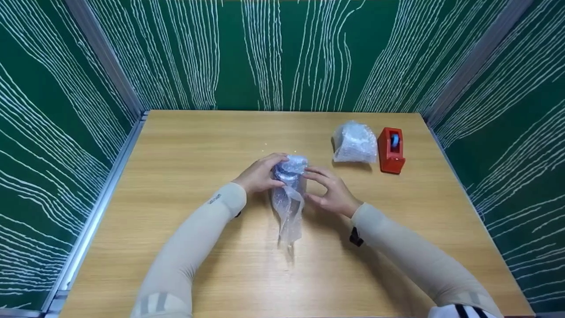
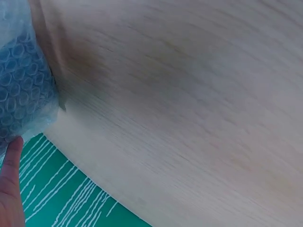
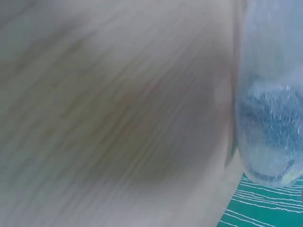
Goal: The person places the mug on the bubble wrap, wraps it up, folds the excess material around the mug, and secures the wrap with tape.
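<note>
A bundle in clear bubble wrap (image 1: 290, 170) stands in the middle of the wooden table, with a loose flap (image 1: 291, 221) of wrap trailing toward the person. What is inside is hidden by the layers. My left hand (image 1: 263, 173) holds the bundle's left side, fingers at the top and thumb on the front. On the other side, my right hand (image 1: 330, 191) has its spread, slightly bent fingertips at the wrap. In the left wrist view one finger (image 2: 12, 165) meets the bubbled surface (image 2: 21, 90). The right wrist view shows the bundle's smoother side (image 3: 270, 132).
A second bubble-wrapped bundle (image 1: 354, 142) sits at the back right of the table (image 1: 198, 145). Just right of it stands a red tape dispenser (image 1: 391, 150) with a blue roll. Green walls (image 1: 287, 53) with white wavy lines enclose the table's back and sides.
</note>
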Available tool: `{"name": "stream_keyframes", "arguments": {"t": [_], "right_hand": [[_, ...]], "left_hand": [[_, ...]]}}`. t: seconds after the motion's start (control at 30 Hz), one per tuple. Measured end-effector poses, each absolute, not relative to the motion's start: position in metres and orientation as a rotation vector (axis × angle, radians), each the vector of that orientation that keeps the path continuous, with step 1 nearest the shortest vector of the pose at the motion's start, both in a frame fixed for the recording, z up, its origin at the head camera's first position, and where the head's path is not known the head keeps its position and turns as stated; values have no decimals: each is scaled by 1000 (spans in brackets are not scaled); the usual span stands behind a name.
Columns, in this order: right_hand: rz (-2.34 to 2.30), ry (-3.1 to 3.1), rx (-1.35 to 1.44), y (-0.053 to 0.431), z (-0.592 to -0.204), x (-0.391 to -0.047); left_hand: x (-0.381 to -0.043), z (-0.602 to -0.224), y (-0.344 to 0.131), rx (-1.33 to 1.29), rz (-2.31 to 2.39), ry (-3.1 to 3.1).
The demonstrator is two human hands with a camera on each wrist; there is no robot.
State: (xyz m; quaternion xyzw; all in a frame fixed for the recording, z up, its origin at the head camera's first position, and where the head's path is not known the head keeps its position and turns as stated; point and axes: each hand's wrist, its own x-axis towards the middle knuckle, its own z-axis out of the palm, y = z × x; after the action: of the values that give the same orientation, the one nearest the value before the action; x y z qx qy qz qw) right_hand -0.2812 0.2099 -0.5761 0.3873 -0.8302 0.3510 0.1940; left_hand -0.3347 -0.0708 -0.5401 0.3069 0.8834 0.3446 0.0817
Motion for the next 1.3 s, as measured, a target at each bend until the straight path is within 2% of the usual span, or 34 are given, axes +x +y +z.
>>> {"name": "stream_keyframes", "arguments": {"t": [0.33,0.7,0.93,1.3], "right_hand": [[835,-2348,1335,216,-578,-263],[570,-2373,1559,207,-584,-254],[638,-2302,1491,199,-588,-253],[1253,-2490,1172,195,-572,-248]], "left_hand": [[-347,-538,-63,836,1024,2643],[-347,-537,-63,840,1011,2654],[-347,-539,-62,854,986,2668],[-348,-541,-63,848,989,2659]]}}
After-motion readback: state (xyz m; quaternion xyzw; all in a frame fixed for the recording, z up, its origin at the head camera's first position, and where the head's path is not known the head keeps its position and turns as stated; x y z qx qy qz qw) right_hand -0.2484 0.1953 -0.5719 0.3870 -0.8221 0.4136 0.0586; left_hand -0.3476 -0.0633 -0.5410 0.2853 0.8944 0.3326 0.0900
